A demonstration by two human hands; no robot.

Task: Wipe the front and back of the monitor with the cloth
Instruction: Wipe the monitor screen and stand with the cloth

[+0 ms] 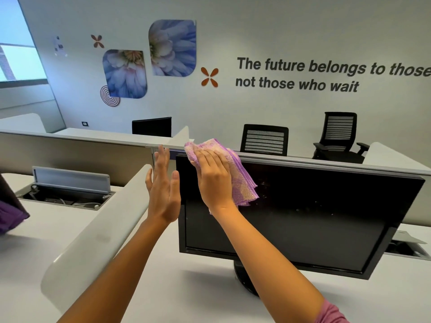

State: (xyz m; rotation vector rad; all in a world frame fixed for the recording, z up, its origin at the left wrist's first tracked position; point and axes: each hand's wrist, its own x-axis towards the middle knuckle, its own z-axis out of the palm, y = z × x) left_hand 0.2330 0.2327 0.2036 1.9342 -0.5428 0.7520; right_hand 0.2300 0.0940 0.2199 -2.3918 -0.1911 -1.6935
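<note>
Right now the right hand (213,180) lies flat on a folded cloth (242,183), pressing it against the upper left part of the monitor (303,217) screen. Cloth is fluffy terry, lilac with pale yellow patches, bunched in loose layers; its top sticks up past the monitor's upper edge and its lower corner hangs out to the right of the palm. Fingers are straight and close together, pointing up-left, on top of the cloth, not curled round it.

Monitor is a flat black rectangle with a thin matte bezel, dark glossy screen with pale specks right of the cloth, tilted slightly, on a round black stand (245,280). It sits on a smooth white desk (186,287).

Left hand (163,190) is held upright just beside the monitor's left edge, fingers straight and lightly spread, palm facing the monitor; contact with the bezel cannot be told.

Left of that hand runs a curved white glossy divider (100,229), close by. Behind the monitor a grey partition (70,150) runs along the top edge. Most screen area to the right and below the cloth is uncovered.
</note>
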